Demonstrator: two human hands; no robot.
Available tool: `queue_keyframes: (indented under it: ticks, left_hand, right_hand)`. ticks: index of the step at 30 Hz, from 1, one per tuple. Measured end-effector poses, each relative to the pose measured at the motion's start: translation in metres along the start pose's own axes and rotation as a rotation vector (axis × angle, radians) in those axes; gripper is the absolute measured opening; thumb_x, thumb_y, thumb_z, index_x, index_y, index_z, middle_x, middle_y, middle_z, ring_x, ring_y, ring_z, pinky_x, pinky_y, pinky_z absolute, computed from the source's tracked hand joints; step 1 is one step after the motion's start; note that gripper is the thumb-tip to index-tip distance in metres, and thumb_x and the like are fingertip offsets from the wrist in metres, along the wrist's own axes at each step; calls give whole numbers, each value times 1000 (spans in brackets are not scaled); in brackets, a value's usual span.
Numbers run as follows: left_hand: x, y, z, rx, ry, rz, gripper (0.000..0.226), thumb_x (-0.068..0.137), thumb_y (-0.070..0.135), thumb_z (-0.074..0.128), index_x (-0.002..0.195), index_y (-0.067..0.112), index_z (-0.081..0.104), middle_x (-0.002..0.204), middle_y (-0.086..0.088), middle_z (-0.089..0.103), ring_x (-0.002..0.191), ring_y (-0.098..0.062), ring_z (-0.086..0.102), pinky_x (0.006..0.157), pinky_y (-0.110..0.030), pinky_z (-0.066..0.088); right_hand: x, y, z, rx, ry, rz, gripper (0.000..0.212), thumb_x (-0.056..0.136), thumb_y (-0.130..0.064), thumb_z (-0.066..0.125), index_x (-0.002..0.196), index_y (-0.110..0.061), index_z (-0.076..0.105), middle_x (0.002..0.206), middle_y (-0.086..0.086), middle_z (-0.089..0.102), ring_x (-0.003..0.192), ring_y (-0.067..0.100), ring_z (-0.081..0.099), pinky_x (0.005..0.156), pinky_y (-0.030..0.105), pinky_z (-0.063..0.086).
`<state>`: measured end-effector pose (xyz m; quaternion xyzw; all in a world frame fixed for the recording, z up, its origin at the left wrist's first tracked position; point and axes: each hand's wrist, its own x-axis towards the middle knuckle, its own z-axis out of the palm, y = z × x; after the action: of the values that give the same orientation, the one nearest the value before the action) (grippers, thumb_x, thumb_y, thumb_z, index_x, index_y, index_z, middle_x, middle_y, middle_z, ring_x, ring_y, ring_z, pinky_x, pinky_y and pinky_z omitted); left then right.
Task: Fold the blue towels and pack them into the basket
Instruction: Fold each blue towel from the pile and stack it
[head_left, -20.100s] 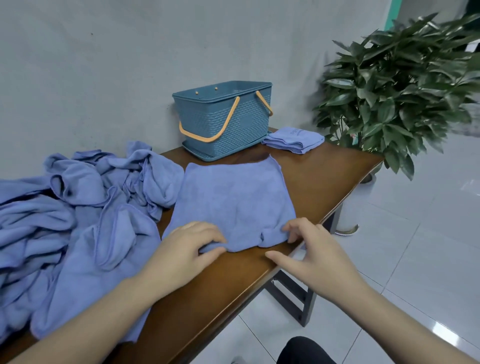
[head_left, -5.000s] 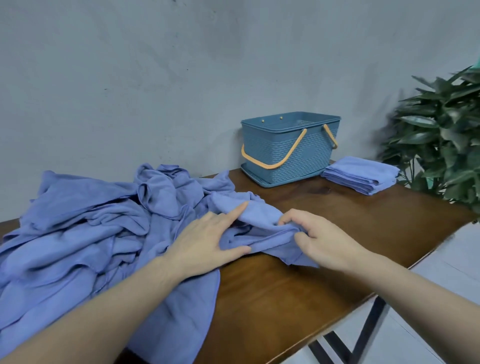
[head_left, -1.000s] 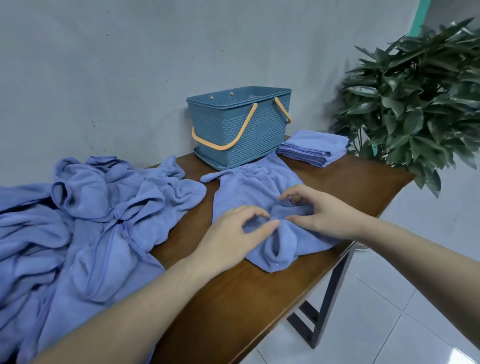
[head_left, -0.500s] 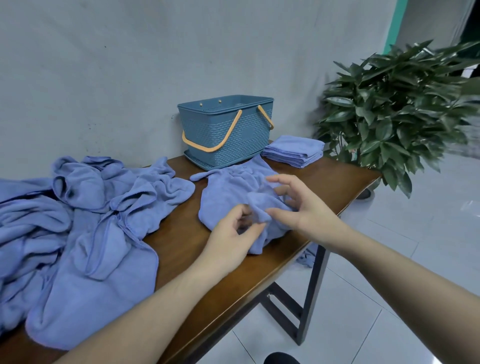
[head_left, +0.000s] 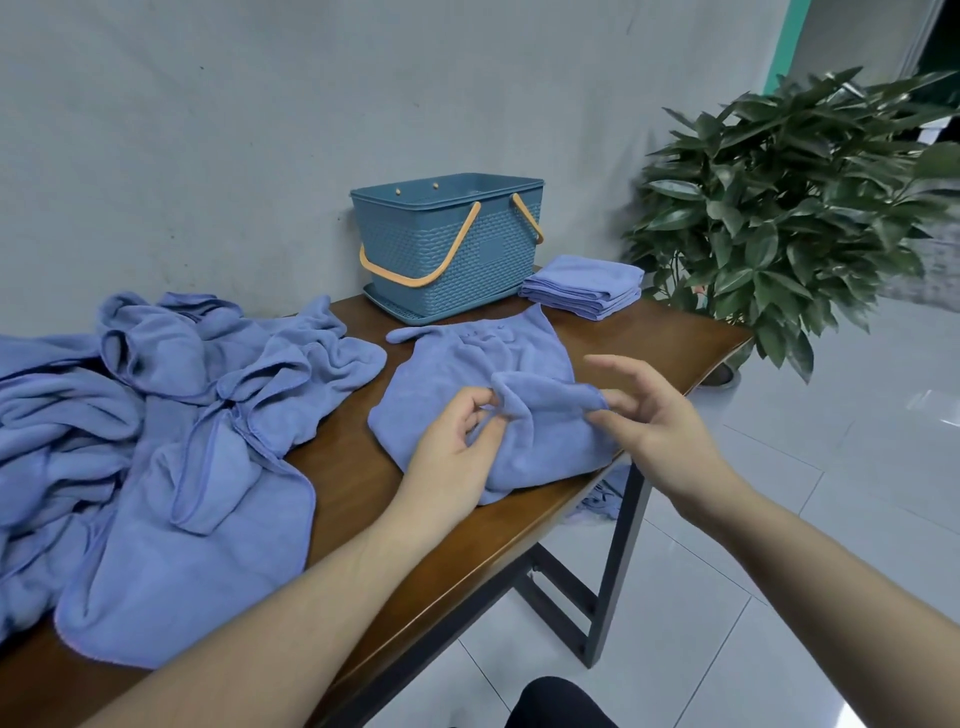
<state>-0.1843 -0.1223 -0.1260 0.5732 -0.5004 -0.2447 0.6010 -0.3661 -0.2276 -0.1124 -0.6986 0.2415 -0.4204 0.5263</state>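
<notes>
My left hand (head_left: 457, 441) pinches the rumpled towel (head_left: 483, 395) on the table (head_left: 363, 483); my right hand (head_left: 649, 415) hovers beside it, fingers spread. The basket (head_left: 452, 244) stands behind, folded towels (head_left: 582, 285) beside, unfolded pile (head_left: 156, 415) left, plant (head_left: 789, 208) right.

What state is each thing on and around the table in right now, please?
Towel being worked: rumpled, unfolded, one corner over the table edge.
Left hand: pinches a ridge of that towel.
Right hand: fingers spread, thumb at the towel's fold.
Towel pile: heaped, unfolded.
Folded stack: neat, beside the basket.
Basket: upright, handles down; contents unseen.
Table: partly bare.
</notes>
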Motion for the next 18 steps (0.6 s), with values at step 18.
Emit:
queue_keyframes:
  ticks: [18]
  left_hand:
    - [-16,-7,-2,602,-440,614,11,90,32,71,98,27,76,132,14,61,119,-4,59,93,-34,51]
  right_hand:
    - [-76,27,-3,-741,105,-289,41,77,-53,69,115,-40,68,100,-7,53,96,15,53,84,23,44]
